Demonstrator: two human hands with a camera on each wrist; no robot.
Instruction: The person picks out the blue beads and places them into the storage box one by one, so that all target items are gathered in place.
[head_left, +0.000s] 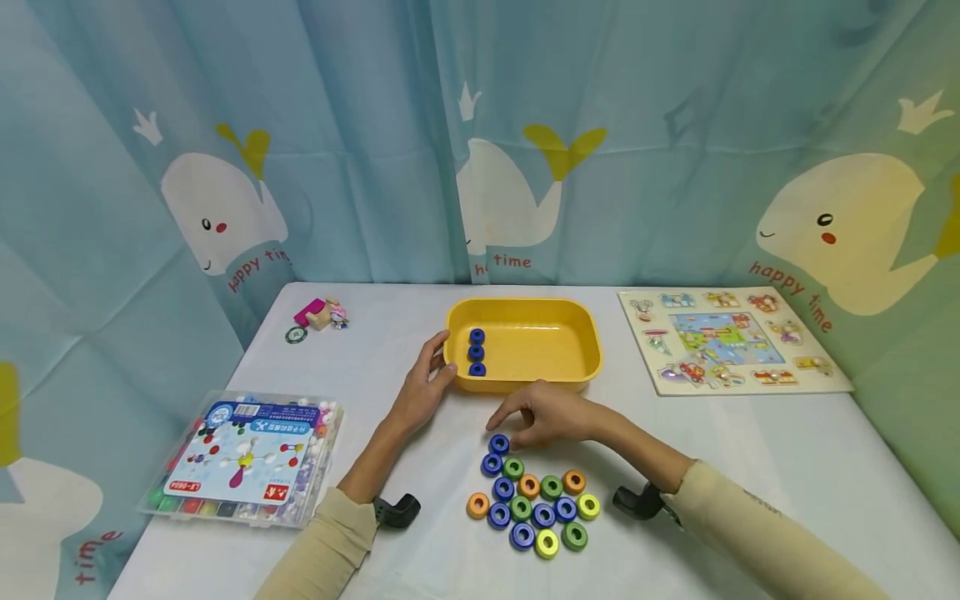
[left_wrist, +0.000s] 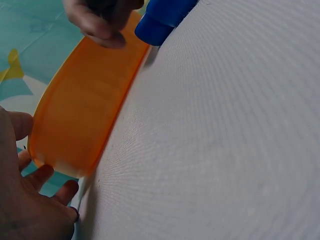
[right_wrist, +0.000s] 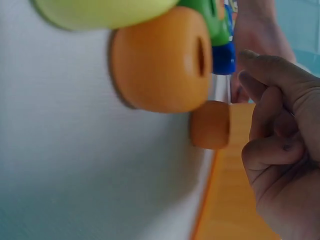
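Note:
My left hand [head_left: 422,390] holds the left end of a shallow yellow tray [head_left: 525,387], thumb and fingers spread about its corner. In the left wrist view, the fingertips [left_wrist: 42,173] meet the end of that tray, which looks orange there. Three blue rings [head_left: 477,352] line the tray's left side. My right hand [head_left: 555,414] hovers before the tray, thumb and index finger apart beside a blue ring [head_left: 498,444] on the table. From the right wrist, the fingertips appear near a blue ring [right_wrist: 224,59] without visibly pinching it.
Several blue, green, orange and yellow rings [head_left: 521,507] cluster on the white table [head_left: 420,550]. A clear box of molecule-model parts [head_left: 243,454] lies left. At the far right is a picture puzzle board [head_left: 723,342]; small toys [head_left: 322,313] sit back left. A whale-patterned curtain [head_left: 360,167] hangs behind.

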